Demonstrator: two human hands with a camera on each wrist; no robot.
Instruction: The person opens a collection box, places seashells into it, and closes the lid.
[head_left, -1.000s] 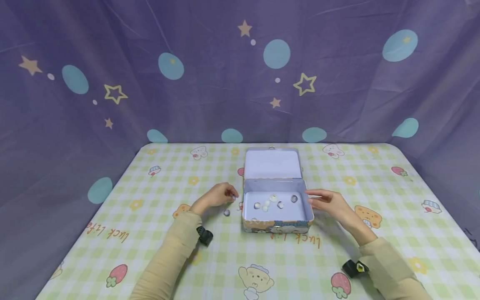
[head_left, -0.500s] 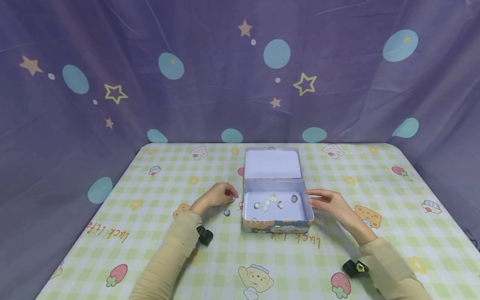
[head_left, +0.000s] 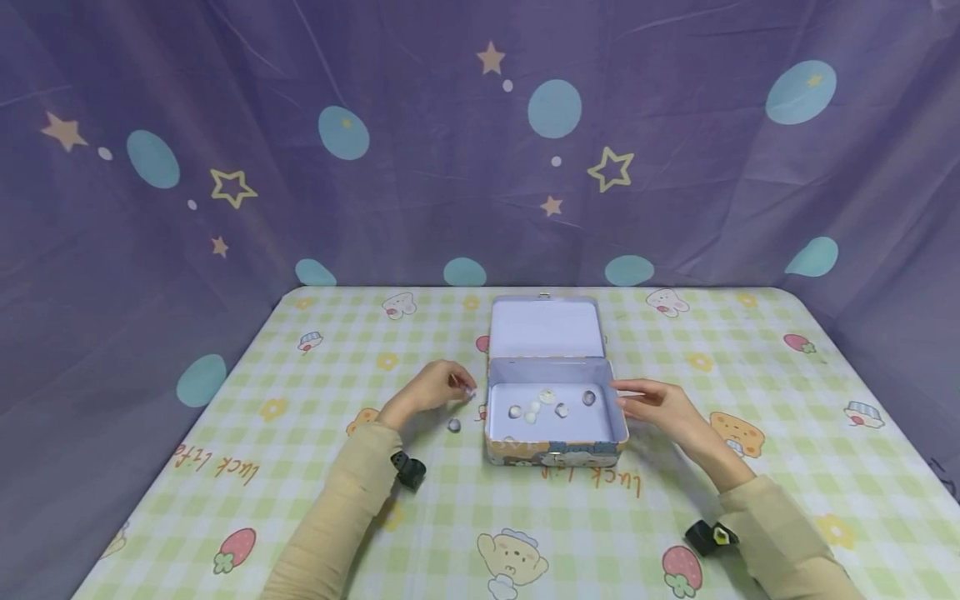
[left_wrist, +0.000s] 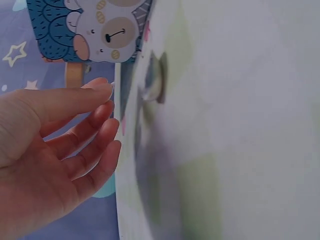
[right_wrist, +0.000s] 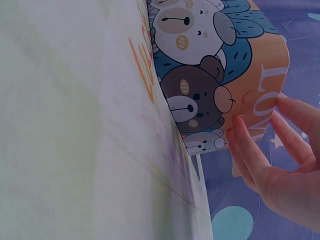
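Note:
On the table stands an open tin box (head_left: 557, 454) with a cartoon outside and a pale inside, its lid (head_left: 545, 327) tipped back. Several small pale and greyish shell-like pieces (head_left: 561, 410) lie scattered on its floor. Left of the box, my left hand (head_left: 431, 389) pinches a small whitish piece (head_left: 470, 392) between thumb and fingertip; the fingers mostly cover it. Another greyish, glossy shell-like piece (left_wrist: 154, 77) lies on the cloth close to that hand. My right hand (head_left: 667, 411) touches the box's right side with fairly straight fingers, seen in the right wrist view on the orange printed wall (right_wrist: 242, 95).
A green-and-white checked cloth (head_left: 585, 533) with cartoon prints covers the table. Behind it hangs a purple curtain (head_left: 420, 208) with stars and ovals. Black wrist cameras (head_left: 409, 471) sit on both sleeves.
My left hand has shifted very slightly up, with the small whitish piece still pinched. The right hand, the box and its contents stay where they were.

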